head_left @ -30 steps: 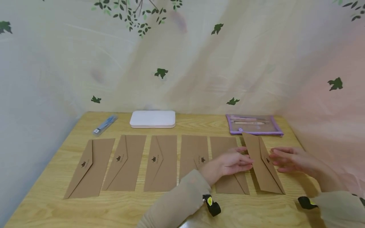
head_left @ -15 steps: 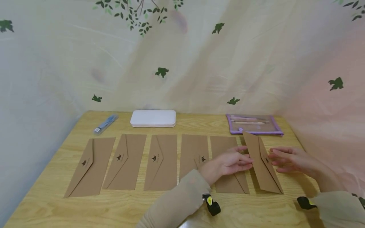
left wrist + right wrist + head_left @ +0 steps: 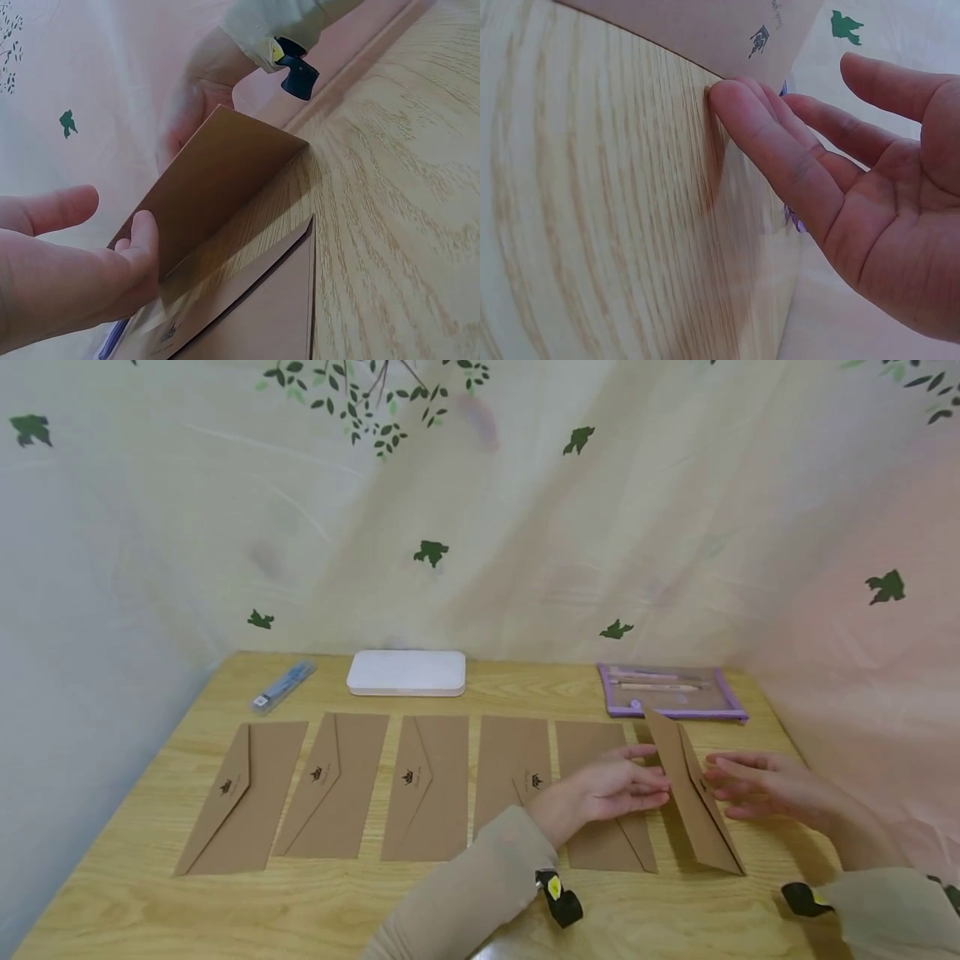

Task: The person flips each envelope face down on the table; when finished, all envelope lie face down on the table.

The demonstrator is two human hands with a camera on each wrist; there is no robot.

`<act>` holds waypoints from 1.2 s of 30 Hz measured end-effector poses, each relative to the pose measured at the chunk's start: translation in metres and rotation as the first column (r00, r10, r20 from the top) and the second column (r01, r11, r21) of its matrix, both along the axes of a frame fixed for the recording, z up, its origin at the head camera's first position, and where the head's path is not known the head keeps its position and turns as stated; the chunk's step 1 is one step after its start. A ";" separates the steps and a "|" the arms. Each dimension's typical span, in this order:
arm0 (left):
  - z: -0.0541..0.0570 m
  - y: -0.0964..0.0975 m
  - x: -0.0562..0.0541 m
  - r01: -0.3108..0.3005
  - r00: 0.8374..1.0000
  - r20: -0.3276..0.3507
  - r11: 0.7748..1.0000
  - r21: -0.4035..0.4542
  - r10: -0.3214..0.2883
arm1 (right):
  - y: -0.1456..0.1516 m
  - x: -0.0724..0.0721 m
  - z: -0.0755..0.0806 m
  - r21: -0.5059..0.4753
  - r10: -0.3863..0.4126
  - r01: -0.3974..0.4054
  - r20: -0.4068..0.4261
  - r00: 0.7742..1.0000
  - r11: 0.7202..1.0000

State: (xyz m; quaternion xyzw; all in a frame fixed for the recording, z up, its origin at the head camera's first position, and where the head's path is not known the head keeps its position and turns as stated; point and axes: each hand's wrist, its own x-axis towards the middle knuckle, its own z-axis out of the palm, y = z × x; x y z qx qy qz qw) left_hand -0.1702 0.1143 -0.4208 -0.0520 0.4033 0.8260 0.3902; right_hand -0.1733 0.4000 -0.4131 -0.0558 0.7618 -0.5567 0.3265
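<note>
A brown kraft envelope point(image 3: 686, 802) stands tilted on its long edge at the right end of a row, between my two hands. My left hand point(image 3: 603, 789) has its fingers extended, the fingertips right at the envelope's left face; its thumb stands apart in the left wrist view. On the flap side, with loosely extended fingers, is my right hand point(image 3: 780, 789); in the right wrist view its fingertips are close to the lower edge. A flat envelope point(image 3: 588, 743) lies partly hidden under my left hand. To its left, another envelope point(image 3: 510, 743) is partly covered by my forearm.
Three more envelopes, the nearest one point(image 3: 446, 793) included, lie flat toward the left of the wooden table point(image 3: 315, 910). Behind the row are a blue pen-like item in a clear case point(image 3: 283, 687), a white box point(image 3: 406, 673) and a purple-edged clear pouch point(image 3: 678, 711) with pens.
The envelope between my hands has turned more upright, its top edge shifting slightly right. My hands have barely moved, and the head view has shifted a little.
</note>
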 end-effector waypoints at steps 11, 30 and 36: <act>0.001 0.003 0.001 0.020 1.000 -0.022 1.000 -0.011 -0.020 | -0.004 0.002 0.000 -0.004 0.008 -0.008 0.002 1.000 1.000; -0.004 0.003 -0.004 0.066 0.996 -0.054 0.998 -0.004 -0.066 | -0.006 0.002 -0.009 -0.251 0.028 -0.008 0.076 0.997 0.968; -0.006 0.003 -0.005 0.058 0.997 -0.052 0.998 -0.005 -0.058 | -0.009 0.002 -0.006 -0.266 0.075 -0.058 0.055 0.996 0.962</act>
